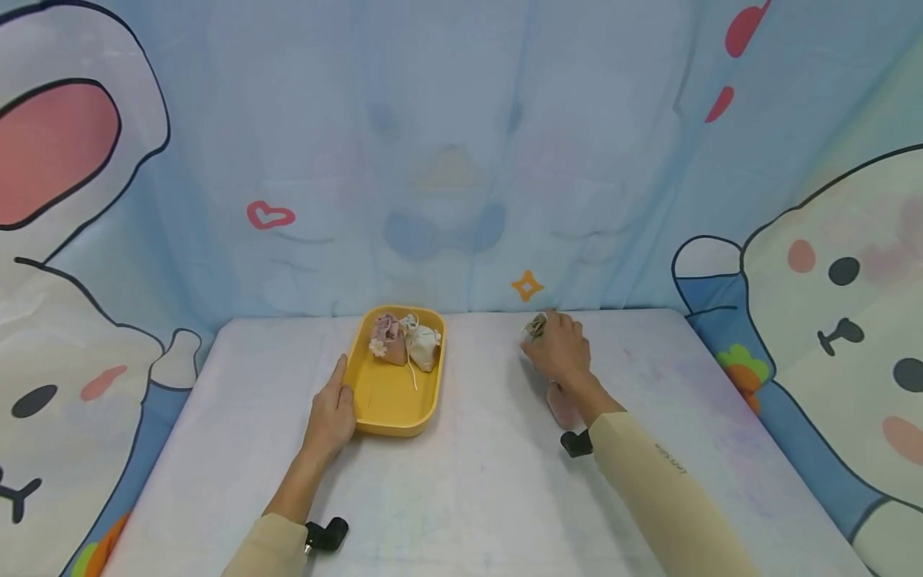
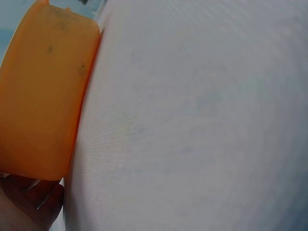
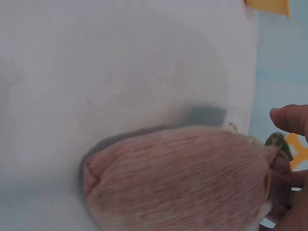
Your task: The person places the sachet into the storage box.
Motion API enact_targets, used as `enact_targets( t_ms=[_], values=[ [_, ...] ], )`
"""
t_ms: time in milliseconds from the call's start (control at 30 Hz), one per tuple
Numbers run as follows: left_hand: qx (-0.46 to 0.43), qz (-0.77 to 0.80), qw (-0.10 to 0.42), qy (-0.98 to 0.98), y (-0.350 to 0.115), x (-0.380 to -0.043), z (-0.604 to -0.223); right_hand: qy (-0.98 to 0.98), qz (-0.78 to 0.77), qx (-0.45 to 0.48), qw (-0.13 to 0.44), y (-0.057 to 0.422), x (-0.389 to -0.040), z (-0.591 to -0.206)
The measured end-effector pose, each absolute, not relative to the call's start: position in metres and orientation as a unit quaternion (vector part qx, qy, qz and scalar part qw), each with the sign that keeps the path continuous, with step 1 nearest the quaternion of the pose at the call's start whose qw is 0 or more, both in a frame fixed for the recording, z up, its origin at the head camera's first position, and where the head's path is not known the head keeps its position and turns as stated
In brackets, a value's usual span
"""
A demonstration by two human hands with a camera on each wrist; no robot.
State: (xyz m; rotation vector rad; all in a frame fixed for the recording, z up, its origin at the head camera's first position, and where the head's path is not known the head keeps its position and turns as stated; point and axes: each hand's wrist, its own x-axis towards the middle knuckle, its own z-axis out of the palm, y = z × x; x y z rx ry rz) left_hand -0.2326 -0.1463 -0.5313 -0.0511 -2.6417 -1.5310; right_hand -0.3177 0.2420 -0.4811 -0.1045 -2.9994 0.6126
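A yellow tray (image 1: 392, 405) sits on the table, left of centre. Inside lie a pink drawstring pouch (image 1: 389, 340) with a white flower and a white drawstring pouch (image 1: 422, 344). My left hand (image 1: 332, 413) rests along the tray's left side, its fingers touching the outer wall; the left wrist view shows this hand (image 2: 29, 207) against the tray's orange-looking wall (image 2: 45, 96). My right hand (image 1: 558, 349) grips a larger pink pouch (image 3: 178, 180) at its gathered neck, where something green (image 1: 535, 327) shows. The hand partly covers this pouch in the head view.
A pale cloth covers the table (image 1: 483, 497). Behind it hangs a blue curtain (image 1: 447, 160) printed with cartoon animals. A black wrist camera (image 1: 577, 443) sticks out by the right sleeve, and another black camera (image 1: 328, 534) by the left.
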Motion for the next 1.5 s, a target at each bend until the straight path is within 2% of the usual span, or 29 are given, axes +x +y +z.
enact_targets(
  t_ms=[267, 567, 1000, 1233, 1500],
  values=[
    [-0.012, -0.499, 0.041, -0.866, -0.145, -0.232, -0.534, -0.976, 0.208, -0.062, -0.017, 0.256, -0.318, -0.495],
    [-0.012, -0.505, 0.042, -0.862, -0.145, -0.231, -0.533, -0.975, 0.211, -0.062, -0.024, 0.260, -0.317, -0.499],
    [-0.010, -0.502, 0.045, -0.864, -0.144, -0.232, -0.533, -0.973, 0.224, -0.049, 0.018, 0.260, -0.319, -0.498],
    [-0.011, -0.499, 0.044, -0.865, -0.145, -0.232, -0.532, -0.964, 0.261, -0.011, 0.060, 0.244, -0.321, -0.482],
    [-0.013, -0.496, 0.043, -0.867, -0.146, -0.232, -0.533, -0.952, 0.297, 0.025, 0.067, 0.223, -0.320, -0.471]
  ],
)
